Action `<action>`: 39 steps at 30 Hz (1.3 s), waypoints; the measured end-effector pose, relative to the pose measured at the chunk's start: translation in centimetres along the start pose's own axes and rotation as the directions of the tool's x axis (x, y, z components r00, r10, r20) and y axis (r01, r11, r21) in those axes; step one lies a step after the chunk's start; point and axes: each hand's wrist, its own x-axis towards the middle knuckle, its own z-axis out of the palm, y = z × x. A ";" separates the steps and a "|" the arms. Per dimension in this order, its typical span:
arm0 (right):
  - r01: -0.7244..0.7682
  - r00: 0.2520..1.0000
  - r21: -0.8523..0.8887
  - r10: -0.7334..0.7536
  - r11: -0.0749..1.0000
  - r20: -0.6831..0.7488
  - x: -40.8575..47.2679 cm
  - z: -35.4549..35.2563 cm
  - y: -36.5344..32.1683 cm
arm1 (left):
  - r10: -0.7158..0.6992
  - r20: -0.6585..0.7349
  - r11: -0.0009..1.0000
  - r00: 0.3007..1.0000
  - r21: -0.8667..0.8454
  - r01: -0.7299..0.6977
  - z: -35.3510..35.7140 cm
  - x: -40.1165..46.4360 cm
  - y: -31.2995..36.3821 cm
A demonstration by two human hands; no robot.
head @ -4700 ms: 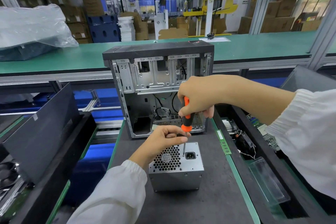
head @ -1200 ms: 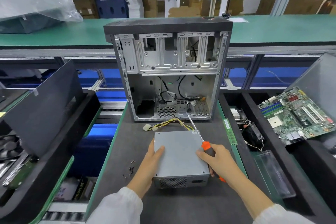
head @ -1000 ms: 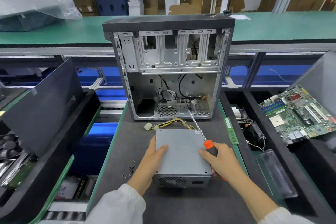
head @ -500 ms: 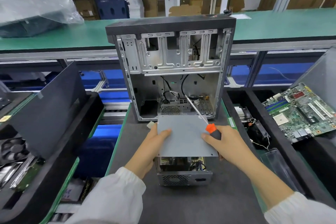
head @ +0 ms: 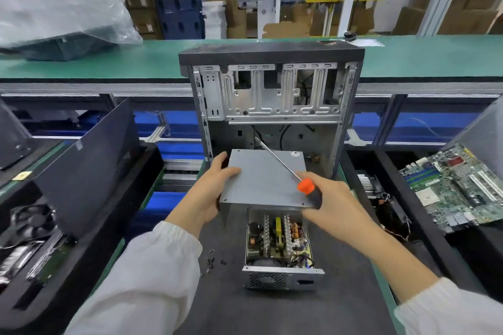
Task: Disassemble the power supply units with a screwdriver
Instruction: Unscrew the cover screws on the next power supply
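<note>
Lifting the PSU cover clear at frame centre: left hand grips its left edge, right hand pinches the right edge w/ the screwdriver held in the same fist. One PSU base sits open, lower centre, internals exposed; board removal likely remains. Approx. four loose screws lie left of it. One PC case behind.

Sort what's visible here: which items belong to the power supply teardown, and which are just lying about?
In use: cover, held by left hand and right hand; screwdriver; opened power supply; loose screws.
Lying about: computer case; motherboard; plastic bag.
</note>
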 end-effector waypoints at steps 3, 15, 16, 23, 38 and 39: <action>0.033 0.959 -0.150 -0.073 0.988 -0.275 0.5 0.1 0.0 | -0.031 0.020 0.996 0.999 -0.084 0.033 -0.1 0.1 0.6; -0.189 0.875 0.339 0.315 0.922 -0.369 -0.1 -3.5 3.9 | 0.255 0.374 0.909 0.892 0.223 -0.353 0.4 1.2 -5.3; -0.199 0.873 0.383 0.341 0.902 -0.349 0.0 -3.7 4.2 | 0.285 0.416 0.880 0.863 0.243 -0.408 0.1 1.0 -5.4; -0.364 0.870 0.733 0.490 0.574 0.049 2.9 -2.8 3.3 | 0.487 0.341 0.688 0.804 0.417 -0.594 -3.5 0.4 -6.9; -0.357 0.918 0.587 0.156 0.727 0.365 9.4 3.3 -1.2 | 0.719 -0.258 0.358 0.645 0.933 -0.025 -8.8 -0.8 -5.4; -0.274 0.937 0.520 0.102 0.809 0.336 9.3 3.5 -0.7 | 0.703 -0.285 0.386 0.651 0.922 -0.014 -9.2 -1.0 -5.6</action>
